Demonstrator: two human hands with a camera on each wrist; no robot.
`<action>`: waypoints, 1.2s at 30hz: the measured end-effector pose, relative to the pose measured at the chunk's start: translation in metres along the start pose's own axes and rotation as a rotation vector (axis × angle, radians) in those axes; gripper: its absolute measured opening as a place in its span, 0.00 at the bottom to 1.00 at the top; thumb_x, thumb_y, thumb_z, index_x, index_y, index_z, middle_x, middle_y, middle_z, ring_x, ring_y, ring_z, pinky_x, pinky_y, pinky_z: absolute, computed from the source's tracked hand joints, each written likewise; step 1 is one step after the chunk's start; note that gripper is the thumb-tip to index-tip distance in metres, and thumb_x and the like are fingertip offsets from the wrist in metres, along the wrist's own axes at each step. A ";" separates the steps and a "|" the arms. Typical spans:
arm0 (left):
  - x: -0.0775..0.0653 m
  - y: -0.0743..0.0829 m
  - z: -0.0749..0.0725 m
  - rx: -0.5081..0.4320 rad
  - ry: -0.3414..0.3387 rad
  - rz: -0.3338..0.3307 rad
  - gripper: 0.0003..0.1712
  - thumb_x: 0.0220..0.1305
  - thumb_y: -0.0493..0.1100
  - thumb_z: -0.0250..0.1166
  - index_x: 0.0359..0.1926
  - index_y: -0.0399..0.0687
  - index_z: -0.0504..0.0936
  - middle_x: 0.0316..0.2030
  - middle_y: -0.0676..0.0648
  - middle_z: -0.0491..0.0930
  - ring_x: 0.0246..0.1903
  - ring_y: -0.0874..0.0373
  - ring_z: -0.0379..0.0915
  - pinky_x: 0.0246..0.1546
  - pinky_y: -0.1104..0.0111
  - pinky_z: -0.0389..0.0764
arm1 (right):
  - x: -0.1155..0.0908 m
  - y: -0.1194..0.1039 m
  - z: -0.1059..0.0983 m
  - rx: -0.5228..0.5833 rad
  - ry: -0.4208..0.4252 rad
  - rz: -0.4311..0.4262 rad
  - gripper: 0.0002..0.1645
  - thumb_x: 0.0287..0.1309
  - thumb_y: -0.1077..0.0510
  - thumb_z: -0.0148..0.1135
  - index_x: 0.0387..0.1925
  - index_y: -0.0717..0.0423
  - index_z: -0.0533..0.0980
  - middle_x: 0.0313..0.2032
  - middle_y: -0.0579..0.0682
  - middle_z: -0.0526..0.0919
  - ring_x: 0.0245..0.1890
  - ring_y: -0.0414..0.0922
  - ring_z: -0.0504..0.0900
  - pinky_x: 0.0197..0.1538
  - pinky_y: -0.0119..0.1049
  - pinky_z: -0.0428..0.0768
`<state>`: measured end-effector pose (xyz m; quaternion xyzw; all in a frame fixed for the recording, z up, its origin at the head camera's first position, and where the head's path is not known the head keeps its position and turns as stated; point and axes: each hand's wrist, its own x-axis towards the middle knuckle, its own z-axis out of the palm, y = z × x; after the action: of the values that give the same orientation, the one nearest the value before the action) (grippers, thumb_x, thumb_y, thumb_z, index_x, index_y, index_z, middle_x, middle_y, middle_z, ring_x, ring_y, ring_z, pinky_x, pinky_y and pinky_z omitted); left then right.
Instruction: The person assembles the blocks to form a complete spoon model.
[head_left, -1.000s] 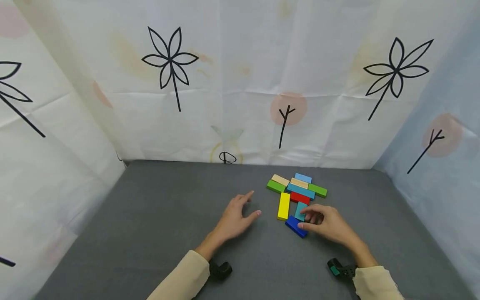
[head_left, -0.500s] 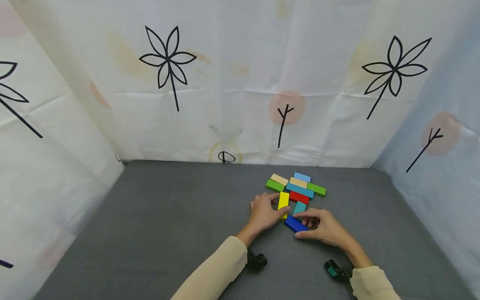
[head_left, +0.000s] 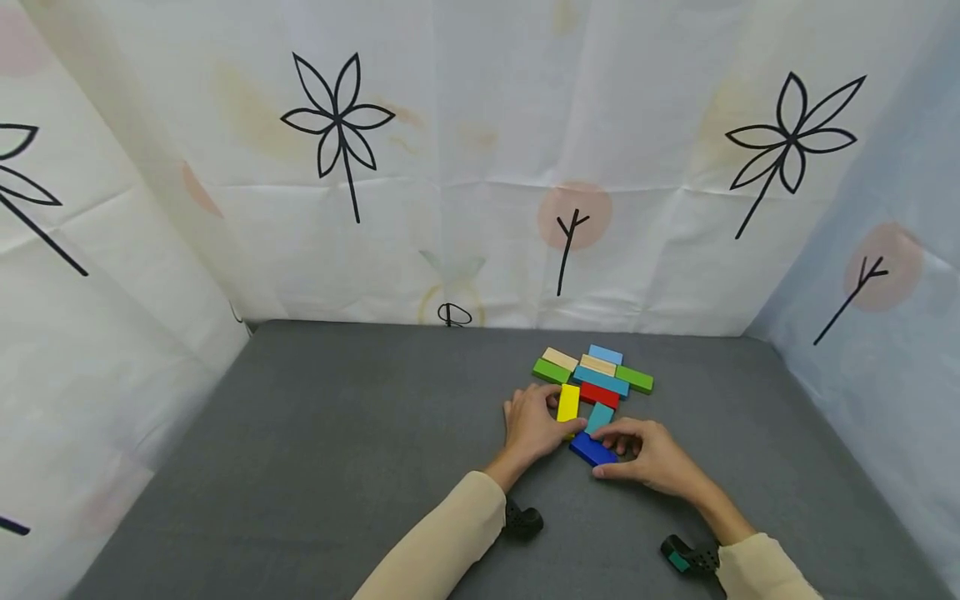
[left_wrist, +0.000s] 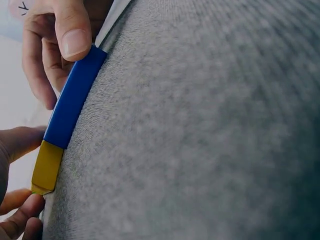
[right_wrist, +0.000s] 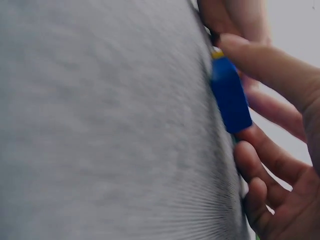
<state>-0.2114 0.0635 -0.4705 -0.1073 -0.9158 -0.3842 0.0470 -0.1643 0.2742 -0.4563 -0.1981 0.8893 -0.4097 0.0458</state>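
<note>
My left hand [head_left: 534,423] is at the yellow wooden block [head_left: 568,403], its fingers at the far left side and its thumb by the near end. In the left wrist view, thumb and fingers bracket the yellow block's end [left_wrist: 47,167]. My right hand [head_left: 649,453] pinches the dark blue block [head_left: 592,449], thumb on the near side and index finger over the far side. The blue block [right_wrist: 231,95] lies flat on the cloth, its left end against the yellow block. A teal block [head_left: 599,417] lies just beyond it, and a red block [head_left: 599,395] crosses above.
Beyond the red block lie a blue-teal block [head_left: 602,382], green blocks at left [head_left: 551,371] and right [head_left: 635,380], tan blocks [head_left: 597,366] and a light blue block [head_left: 606,354]. A grey cloth-covered table [head_left: 360,417] meets a white patterned curtain [head_left: 480,167].
The left hand has moved right from bare cloth to the yellow block. The right hand has shifted slightly nearer, its thumb moving from the blue block's top to its near side.
</note>
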 end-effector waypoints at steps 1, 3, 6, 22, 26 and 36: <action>0.000 0.000 0.000 0.006 0.003 -0.002 0.34 0.54 0.59 0.79 0.57 0.47 0.85 0.33 0.55 0.75 0.37 0.57 0.65 0.41 0.61 0.60 | 0.000 -0.001 0.000 -0.007 0.004 0.010 0.24 0.49 0.49 0.82 0.46 0.52 0.84 0.34 0.44 0.81 0.32 0.42 0.77 0.34 0.32 0.77; 0.001 0.001 0.000 0.021 0.006 -0.002 0.33 0.54 0.58 0.78 0.56 0.46 0.85 0.32 0.55 0.74 0.36 0.58 0.65 0.40 0.62 0.60 | 0.000 -0.003 0.001 -0.017 0.010 0.031 0.24 0.48 0.49 0.82 0.45 0.52 0.84 0.34 0.43 0.81 0.32 0.42 0.77 0.34 0.32 0.77; 0.002 0.002 0.000 0.052 0.004 0.002 0.29 0.55 0.54 0.77 0.55 0.46 0.86 0.30 0.55 0.73 0.35 0.58 0.65 0.37 0.64 0.61 | 0.000 -0.006 0.003 -0.039 0.012 0.044 0.24 0.48 0.49 0.82 0.44 0.54 0.83 0.34 0.43 0.81 0.32 0.41 0.76 0.34 0.32 0.77; -0.004 0.002 -0.013 0.033 0.018 -0.031 0.25 0.61 0.49 0.74 0.57 0.46 0.86 0.40 0.50 0.78 0.36 0.59 0.72 0.39 0.66 0.74 | -0.003 -0.020 0.007 -0.087 0.018 0.054 0.23 0.53 0.52 0.79 0.49 0.56 0.85 0.34 0.44 0.77 0.31 0.39 0.73 0.32 0.31 0.73; -0.012 -0.005 -0.030 -0.052 0.056 -0.036 0.24 0.60 0.47 0.75 0.56 0.45 0.86 0.35 0.52 0.75 0.34 0.61 0.68 0.37 0.66 0.71 | -0.002 -0.023 0.006 -0.076 0.058 0.059 0.22 0.52 0.54 0.79 0.49 0.56 0.85 0.33 0.44 0.75 0.31 0.41 0.72 0.32 0.31 0.71; -0.037 -0.037 -0.077 -0.070 0.169 -0.063 0.23 0.57 0.44 0.76 0.53 0.41 0.87 0.34 0.48 0.76 0.31 0.58 0.69 0.37 0.61 0.71 | 0.011 -0.033 0.006 -0.064 0.121 0.025 0.21 0.53 0.56 0.79 0.49 0.56 0.85 0.32 0.45 0.73 0.31 0.42 0.71 0.32 0.32 0.71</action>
<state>-0.1840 -0.0228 -0.4484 -0.0473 -0.8974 -0.4252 0.1081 -0.1625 0.2458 -0.4346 -0.1632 0.9054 -0.3918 -0.0091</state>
